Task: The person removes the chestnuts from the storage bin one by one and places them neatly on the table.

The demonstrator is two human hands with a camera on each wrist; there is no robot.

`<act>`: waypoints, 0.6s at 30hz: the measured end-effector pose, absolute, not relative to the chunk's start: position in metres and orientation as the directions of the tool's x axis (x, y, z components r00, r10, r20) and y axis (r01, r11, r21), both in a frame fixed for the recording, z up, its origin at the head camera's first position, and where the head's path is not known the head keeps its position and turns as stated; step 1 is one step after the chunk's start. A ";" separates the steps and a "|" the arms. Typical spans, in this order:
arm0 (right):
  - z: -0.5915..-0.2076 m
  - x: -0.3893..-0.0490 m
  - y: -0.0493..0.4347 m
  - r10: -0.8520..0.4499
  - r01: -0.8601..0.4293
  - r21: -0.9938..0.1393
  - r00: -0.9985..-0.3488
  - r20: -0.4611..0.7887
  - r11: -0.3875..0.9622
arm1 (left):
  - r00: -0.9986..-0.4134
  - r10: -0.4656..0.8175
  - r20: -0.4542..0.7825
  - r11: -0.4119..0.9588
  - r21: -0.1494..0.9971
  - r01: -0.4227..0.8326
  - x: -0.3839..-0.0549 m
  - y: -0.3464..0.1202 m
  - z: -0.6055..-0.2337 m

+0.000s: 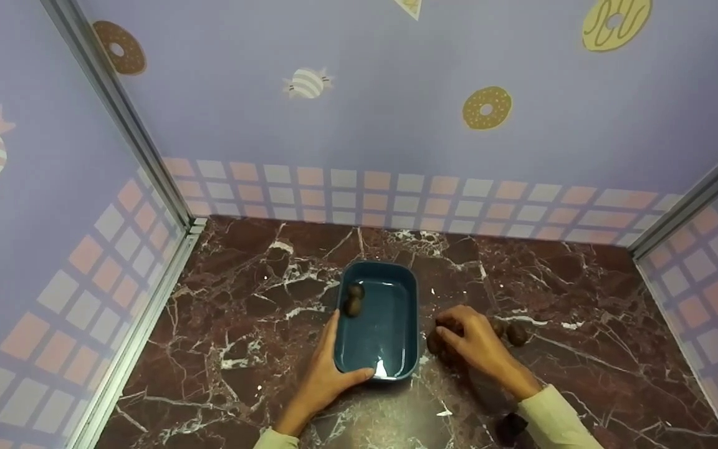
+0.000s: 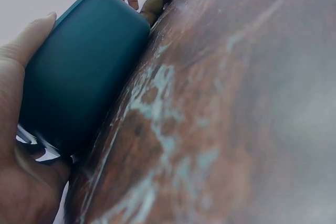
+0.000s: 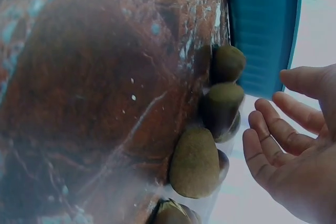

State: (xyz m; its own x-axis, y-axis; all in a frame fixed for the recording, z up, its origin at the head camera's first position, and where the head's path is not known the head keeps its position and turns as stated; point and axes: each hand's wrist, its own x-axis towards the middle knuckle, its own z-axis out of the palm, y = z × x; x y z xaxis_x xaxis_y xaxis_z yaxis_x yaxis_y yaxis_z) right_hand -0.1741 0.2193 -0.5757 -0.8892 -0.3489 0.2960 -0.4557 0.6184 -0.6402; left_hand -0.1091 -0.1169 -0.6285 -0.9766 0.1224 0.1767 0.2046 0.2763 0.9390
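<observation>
A deep blue rectangular dish (image 1: 387,330) stands on the marble surface, with two brown kiwis (image 1: 353,306) by its left wall. My left hand (image 1: 328,371) holds the near left corner of the dish, thumb at the near rim and fingers along the left side. Right of the dish, my right hand (image 1: 474,340) hovers over a group of kiwis (image 3: 195,163), partly covering them in the head view. In the right wrist view its fingers are loosely bent, apart from the fruit, with nothing in the palm. Another kiwi (image 1: 516,335) lies at the group's right end.
Purple patterned walls (image 1: 396,125) enclose the dark red marble surface (image 1: 259,299) at the back and both sides. Metal strips (image 1: 147,349) run along the left wall's foot and up the corners. A small black object (image 1: 511,429) shows by the right sleeve.
</observation>
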 end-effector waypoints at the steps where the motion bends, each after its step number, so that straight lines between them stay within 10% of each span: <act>1: -0.575 -0.174 0.220 -0.346 -0.457 -0.636 -0.889 0.300 0.622 | -0.977 0.121 0.175 0.275 0.940 0.203 -0.109 -0.117 -0.628; 18: -0.543 -0.183 0.230 -0.338 -0.490 -0.599 -0.871 0.355 0.633 | -0.976 0.116 0.187 0.284 0.935 0.213 -0.109 -0.117 -0.628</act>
State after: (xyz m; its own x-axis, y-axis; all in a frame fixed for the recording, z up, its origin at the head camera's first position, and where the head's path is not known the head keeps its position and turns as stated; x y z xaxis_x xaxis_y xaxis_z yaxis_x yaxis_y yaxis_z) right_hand -0.1831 0.2303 -0.5428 -0.8715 -0.3379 0.3555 -0.4899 0.6334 -0.5990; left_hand -0.1088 -0.1169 -0.6275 -0.9755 0.1158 0.1869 0.2128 0.2839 0.9349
